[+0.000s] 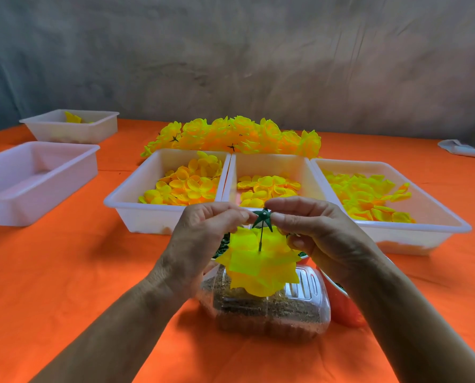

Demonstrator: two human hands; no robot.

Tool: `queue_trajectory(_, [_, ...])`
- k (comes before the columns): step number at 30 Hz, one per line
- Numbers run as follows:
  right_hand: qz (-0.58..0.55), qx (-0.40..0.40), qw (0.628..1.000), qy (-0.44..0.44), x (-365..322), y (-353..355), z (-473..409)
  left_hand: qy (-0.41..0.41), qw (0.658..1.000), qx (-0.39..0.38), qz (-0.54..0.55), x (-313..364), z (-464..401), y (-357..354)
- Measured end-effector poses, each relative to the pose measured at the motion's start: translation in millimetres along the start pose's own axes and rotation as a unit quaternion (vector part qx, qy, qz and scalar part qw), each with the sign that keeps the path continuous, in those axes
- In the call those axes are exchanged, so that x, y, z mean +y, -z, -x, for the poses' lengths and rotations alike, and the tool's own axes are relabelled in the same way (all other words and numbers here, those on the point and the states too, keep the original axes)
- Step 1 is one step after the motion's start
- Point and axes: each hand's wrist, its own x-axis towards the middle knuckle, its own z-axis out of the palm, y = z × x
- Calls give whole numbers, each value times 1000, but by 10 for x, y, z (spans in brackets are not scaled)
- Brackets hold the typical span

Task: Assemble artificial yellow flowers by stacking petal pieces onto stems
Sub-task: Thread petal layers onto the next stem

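Observation:
Between my two hands a green stem (261, 235) with a star-shaped calyx (263, 217) on top points down into a large yellow petal piece (259, 265). My left hand (203, 236) and my right hand (313, 230) each pinch the calyx from its side with thumb and forefinger. The petal piece hangs on the stem below my fingers. Three white trays just beyond my hands hold loose yellow petals: a left tray (131, 201), a middle tray (269, 164) and a right tray (435, 217).
A heap of finished yellow flowers (236, 136) lies behind the trays. Under my hands stands a clear plastic container (299, 313) with brown grains, and beside it a red bowl (344, 308). Two more white trays (37, 205) (64, 134) sit at the left on the orange tablecloth (64, 286).

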Motion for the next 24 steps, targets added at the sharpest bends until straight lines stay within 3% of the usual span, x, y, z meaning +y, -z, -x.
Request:
queue_trajectory(14, [25,-3,1000,-5,-46,-25,47,9,1000,18,-4,15,-13,-53])
queue_trajectory(24, [121,6,993,13,-31,6,76,31,999,5,-38,-30,-8,-72])
